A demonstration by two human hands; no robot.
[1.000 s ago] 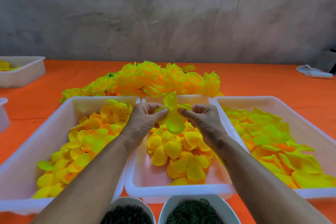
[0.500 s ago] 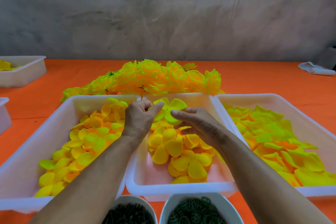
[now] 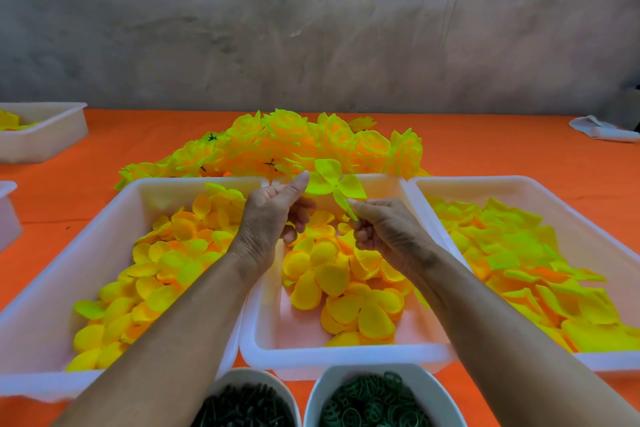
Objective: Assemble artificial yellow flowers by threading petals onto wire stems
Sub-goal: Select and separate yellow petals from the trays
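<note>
Head view: both hands, left hand [image 3: 268,215] and right hand [image 3: 384,229], pinch a yellow-green petal cluster [image 3: 334,185] above the middle tray's [image 3: 346,355] far edge.

Craft workshop: orange-covered table [image 3: 502,149], white trays [image 3: 104,218] of sorted yellow petals [image 3: 166,260], finished flower pile [image 3: 311,139], bare concrete wall [image 3: 311,28].

The middle tray [image 3: 346,355] sits on the surface [image 3: 519,149], with the left tray [image 3: 114,218] touching its left side and the right tray [image 3: 561,218] its right. Behind it lies the finished flower pile [image 3: 311,142]; before it stand two bowls [image 3: 377,373]. Both hands [image 3: 266,218] hover above it.
</note>
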